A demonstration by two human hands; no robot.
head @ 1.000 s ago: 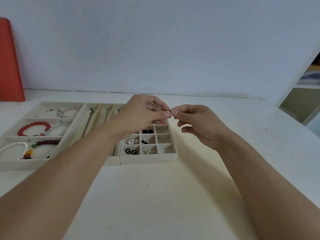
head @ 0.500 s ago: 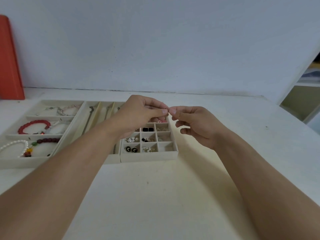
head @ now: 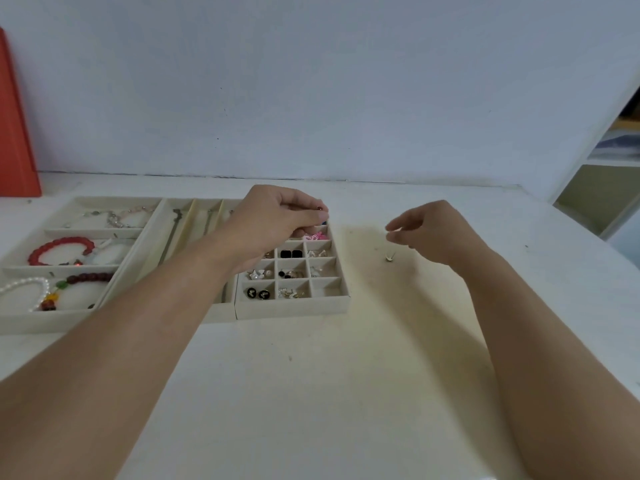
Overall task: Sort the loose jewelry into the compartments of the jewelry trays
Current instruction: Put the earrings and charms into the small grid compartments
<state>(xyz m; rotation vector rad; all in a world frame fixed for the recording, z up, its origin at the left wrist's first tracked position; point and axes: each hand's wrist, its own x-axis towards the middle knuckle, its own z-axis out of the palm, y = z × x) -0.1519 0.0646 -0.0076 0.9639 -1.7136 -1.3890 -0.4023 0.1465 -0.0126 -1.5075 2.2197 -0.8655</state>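
My left hand (head: 277, 220) hovers over the back rows of the small grid tray (head: 294, 308) and pinches a tiny red earring (head: 320, 208) at its fingertips. The grid tray holds black studs (head: 291, 253), pink pieces (head: 313, 237), and silver and pearl earrings; its front right cell is bare. My right hand (head: 429, 233) is raised over the table to the right of the tray, thumb and forefinger close together. I cannot tell if anything tiny sits between them. A small silver piece (head: 389, 258) lies on the table just below those fingertips.
A long-slot tray (head: 194, 216) with chains sits left of the grid tray. Further left, a bracelet tray (head: 34, 322) holds a red bracelet (head: 60, 251), a pearl one and dark beads. A red board (head: 14, 133) leans on the wall. A shelf (head: 606, 188) stands at the right.
The two hands were pinched together above the grid tray; now they have parted. My right hand moved right over the table. My left hand stayed over the tray with the red earring.
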